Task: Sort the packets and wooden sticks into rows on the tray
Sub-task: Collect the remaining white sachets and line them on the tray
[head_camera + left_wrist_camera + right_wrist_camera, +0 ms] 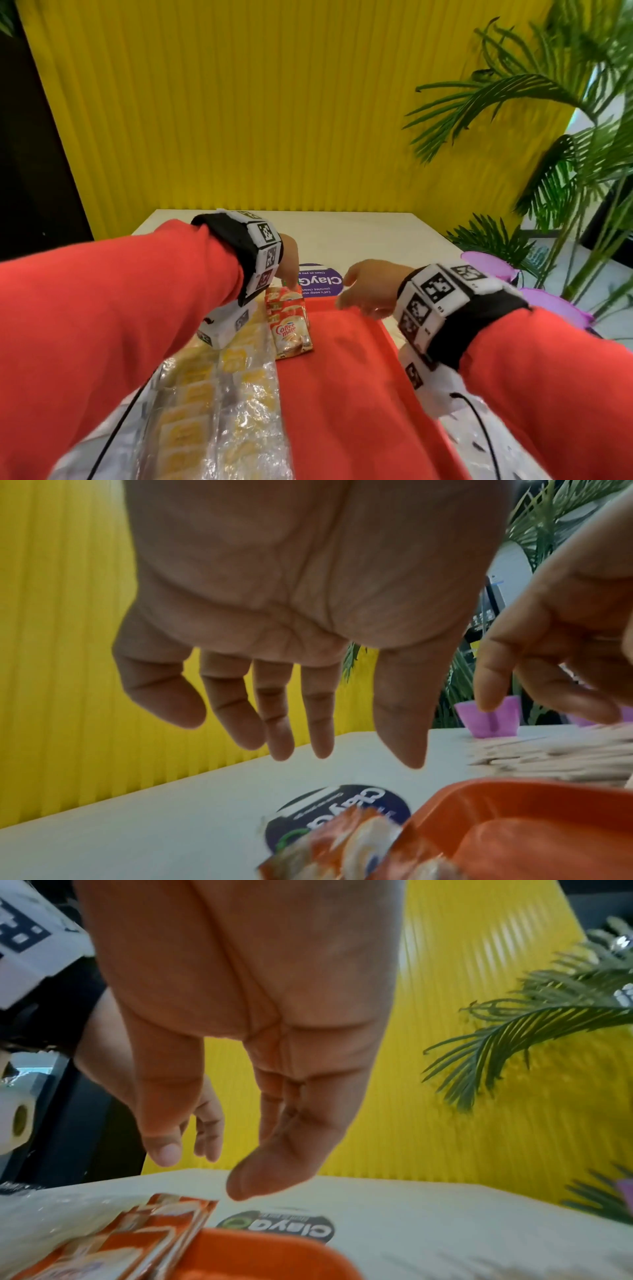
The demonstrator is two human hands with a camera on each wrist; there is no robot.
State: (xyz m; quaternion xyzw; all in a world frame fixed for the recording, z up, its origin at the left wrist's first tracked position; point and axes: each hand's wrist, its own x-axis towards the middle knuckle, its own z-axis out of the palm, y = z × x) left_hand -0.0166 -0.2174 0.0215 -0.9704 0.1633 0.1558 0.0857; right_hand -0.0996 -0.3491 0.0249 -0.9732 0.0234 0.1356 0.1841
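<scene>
A stack of red Coffee mate packets (pixel 289 322) lies along the far left side of the red tray (pixel 342 394). My left hand (pixel 288 282) hangs just above the stack's far end. In the left wrist view its fingers (pixel 322 739) are straight and hold nothing, with the packets (pixel 342 853) below. My right hand (pixel 342 291) hovers over the tray's far edge, open and empty, as the right wrist view (pixel 205 1169) also shows. Wooden sticks (pixel 548 753) lie on the table beyond the tray's rim (pixel 514 788), blurred.
Clear plastic bags of yellow packets (pixel 219 394) lie left of the tray. A purple round sticker (pixel 318 281) is on the white table behind it. Purple pots (pixel 486 267) and a palm plant (pixel 565 171) stand at the right. A yellow ribbed wall (pixel 274 102) closes the back.
</scene>
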